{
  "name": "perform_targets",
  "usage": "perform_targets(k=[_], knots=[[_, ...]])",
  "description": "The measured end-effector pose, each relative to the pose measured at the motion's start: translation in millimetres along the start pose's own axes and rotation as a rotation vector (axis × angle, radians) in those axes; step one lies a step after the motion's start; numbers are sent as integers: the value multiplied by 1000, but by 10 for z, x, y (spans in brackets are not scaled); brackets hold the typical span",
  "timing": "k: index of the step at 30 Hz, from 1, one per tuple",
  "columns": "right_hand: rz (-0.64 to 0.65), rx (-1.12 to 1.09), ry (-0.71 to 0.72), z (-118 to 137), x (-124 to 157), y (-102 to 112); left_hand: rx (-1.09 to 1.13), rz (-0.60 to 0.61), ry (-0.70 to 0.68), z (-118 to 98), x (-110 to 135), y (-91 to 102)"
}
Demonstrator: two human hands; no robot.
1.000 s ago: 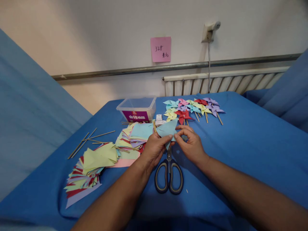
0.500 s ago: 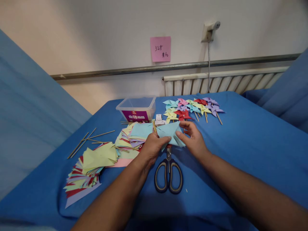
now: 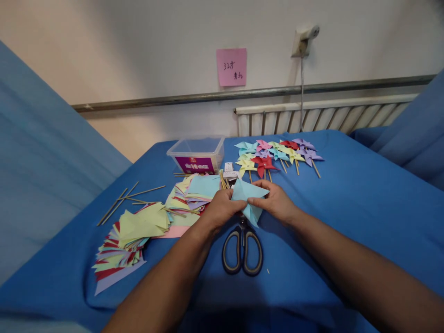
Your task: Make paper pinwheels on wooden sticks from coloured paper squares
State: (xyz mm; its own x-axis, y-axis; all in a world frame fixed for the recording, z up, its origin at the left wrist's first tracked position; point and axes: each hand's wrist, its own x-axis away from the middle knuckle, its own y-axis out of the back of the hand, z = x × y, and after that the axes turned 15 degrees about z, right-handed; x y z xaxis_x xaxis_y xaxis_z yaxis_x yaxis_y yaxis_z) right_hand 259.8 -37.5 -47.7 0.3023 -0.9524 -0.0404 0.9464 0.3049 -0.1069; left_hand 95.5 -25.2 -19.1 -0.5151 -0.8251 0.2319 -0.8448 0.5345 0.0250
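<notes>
Both hands pinch one light blue paper piece [image 3: 249, 198] just above the blue table. My left hand [image 3: 222, 210] grips its left side with closed fingers. My right hand [image 3: 274, 200] pinches the middle, where a corner is folded in. Directly below the paper lie scissors [image 3: 243, 248] with grey-and-yellow handles, blades pointing away from me. A stack of cut coloured paper squares [image 3: 194, 194] sits just left of my left hand.
Finished paper pinwheels on sticks [image 3: 277, 155] lie at the back. A clear plastic box [image 3: 197, 155] stands left of them, and a small white box [image 3: 229, 170] between. Loose wooden sticks [image 3: 132, 196] and a fanned pile of paper [image 3: 125, 240] lie at left. The blue cloth [image 3: 364, 199] covers the table.
The right hand has brought another corner of the blue paper in to the centre, so the piece looks narrower and more folded. The view shifted slightly.
</notes>
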Motion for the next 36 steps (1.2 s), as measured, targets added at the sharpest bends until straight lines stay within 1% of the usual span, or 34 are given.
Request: perform_targets(k=[2,4,6,8,11,18,23,28,31,33,36], knots=[[-117,-59,19,-36,-11,-48,115,-40,-20,13,-19,-26],[-223,-137,51,-63,-19,-91,293,-47,-36,24,-36,-63],[-291,-197,80,-79,-24,-124,433,-23,-24,34,-46,-100],[-329,-220,98,-85,-25,-145,486,5,-7,47,-50,-126],[-337,-229,106,-89,-21,-166,489,18,-10,74,-55,-141],[-286,-313,83,-84,0,-213,506,-8,-28,109,-61,-139],[-274,-298,86,-91,-2,-212,515,-20,-16,110,-68,-145],[-253,-212,117,-155,-26,-169,510,-62,-16,97,-69,-132],[-236,-118,227,-190,-30,-124,522,-77,-32,60,-50,-107],[-237,6,319,-199,-17,-91,531,-89,-43,33,-36,-80],[-229,295,412,-182,24,-51,543,-110,-68,-3,-21,-29]])
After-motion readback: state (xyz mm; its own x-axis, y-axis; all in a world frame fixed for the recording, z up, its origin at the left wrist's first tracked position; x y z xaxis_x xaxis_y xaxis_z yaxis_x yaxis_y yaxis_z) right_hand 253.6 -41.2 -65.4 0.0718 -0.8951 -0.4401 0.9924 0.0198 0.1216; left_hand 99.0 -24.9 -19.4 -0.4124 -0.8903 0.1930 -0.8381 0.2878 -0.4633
